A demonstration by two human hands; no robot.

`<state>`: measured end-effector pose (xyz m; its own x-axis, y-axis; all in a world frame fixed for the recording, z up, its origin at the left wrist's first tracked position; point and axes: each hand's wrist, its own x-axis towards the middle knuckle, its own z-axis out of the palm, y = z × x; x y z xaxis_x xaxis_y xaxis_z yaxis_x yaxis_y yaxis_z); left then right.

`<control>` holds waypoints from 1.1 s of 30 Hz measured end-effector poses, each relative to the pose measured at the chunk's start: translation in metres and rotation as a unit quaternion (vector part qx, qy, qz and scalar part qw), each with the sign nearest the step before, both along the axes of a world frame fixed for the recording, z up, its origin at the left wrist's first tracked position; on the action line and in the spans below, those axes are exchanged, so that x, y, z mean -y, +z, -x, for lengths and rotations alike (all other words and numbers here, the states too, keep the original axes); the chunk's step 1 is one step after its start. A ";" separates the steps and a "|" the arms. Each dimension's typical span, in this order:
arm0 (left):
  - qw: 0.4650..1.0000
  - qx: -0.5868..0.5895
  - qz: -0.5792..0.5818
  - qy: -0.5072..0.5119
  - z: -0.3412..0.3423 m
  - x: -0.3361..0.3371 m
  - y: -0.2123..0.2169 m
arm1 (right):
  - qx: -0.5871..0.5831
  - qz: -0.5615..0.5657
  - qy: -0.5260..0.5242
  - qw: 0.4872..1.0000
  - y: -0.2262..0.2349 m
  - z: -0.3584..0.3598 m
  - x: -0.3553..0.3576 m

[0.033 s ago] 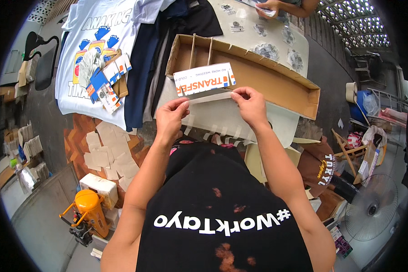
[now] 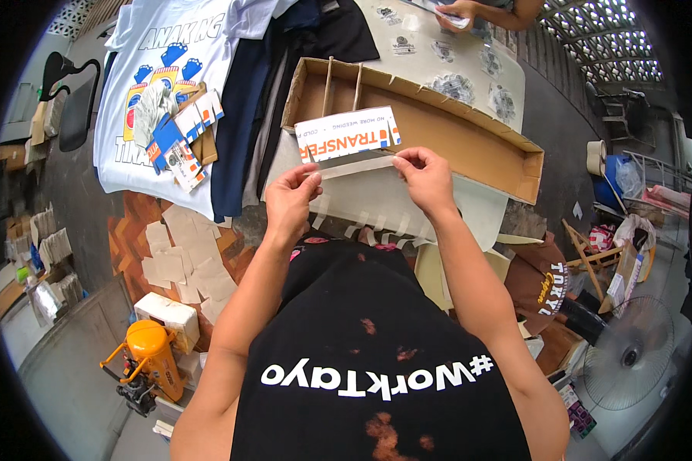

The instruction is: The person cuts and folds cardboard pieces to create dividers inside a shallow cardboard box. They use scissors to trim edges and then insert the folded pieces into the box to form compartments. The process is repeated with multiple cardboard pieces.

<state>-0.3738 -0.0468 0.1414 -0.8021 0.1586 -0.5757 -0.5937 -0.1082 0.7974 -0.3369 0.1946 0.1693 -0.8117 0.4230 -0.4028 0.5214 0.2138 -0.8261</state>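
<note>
Close to the near edge of the counter (image 2: pixel 377 196), several pale strips (image 2: pixel 403 221) hang side by side. I would judge that they were prepared for use. Just beyond them, the left hand (image 2: pixel 292 196) and the right hand (image 2: pixel 425 180) pinch the two ends of a translucent strip (image 2: pixel 355 167) between thumb and finger, holding it stretched. It seems not yet placed, so this step looks unfinished; how many strips remain to do, I cannot tell.

Directly behind it is a printed white card (image 2: pixel 350 132), overlapping the near side of a long cardboard tray (image 2: pixel 457 146); whether it rests on this, I cannot say. The tray takes much room in the middle. A white shirt (image 2: pixel 219 73), with cardboard scraps (image 2: pixel 181 142) on it, covers the left side of the counter. Toward the far right corner lie clear sheets with dark prints (image 2: pixel 450 87), and at the far edge a co-worker's hand (image 2: pixel 460 11) holds something pale.
</note>
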 end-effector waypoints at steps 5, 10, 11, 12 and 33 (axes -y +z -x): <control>0.998 -0.013 0.023 0.065 -0.003 -0.008 0.003 | -0.002 0.013 -0.030 0.999 -0.007 0.009 -0.005; 0.996 0.000 0.044 0.082 0.010 -0.013 0.006 | -0.013 0.029 -0.047 0.998 -0.013 0.020 -0.008; 0.996 0.004 0.049 0.080 0.015 -0.013 0.006 | -0.012 0.027 -0.043 0.999 -0.014 0.023 -0.009; 0.995 0.011 0.055 0.077 0.017 -0.013 0.005 | -0.010 0.026 -0.041 0.999 -0.014 0.024 -0.009; 0.994 0.044 0.055 0.078 0.027 -0.014 -0.006 | 0.009 0.005 -0.036 0.999 -0.024 0.033 -0.012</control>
<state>-0.4008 -0.0331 0.1355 -0.7576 -0.0324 -0.6519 -0.6447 -0.1190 0.7551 -0.3697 0.2062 0.1449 -0.7717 0.4763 -0.4215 0.5501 0.1672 -0.8182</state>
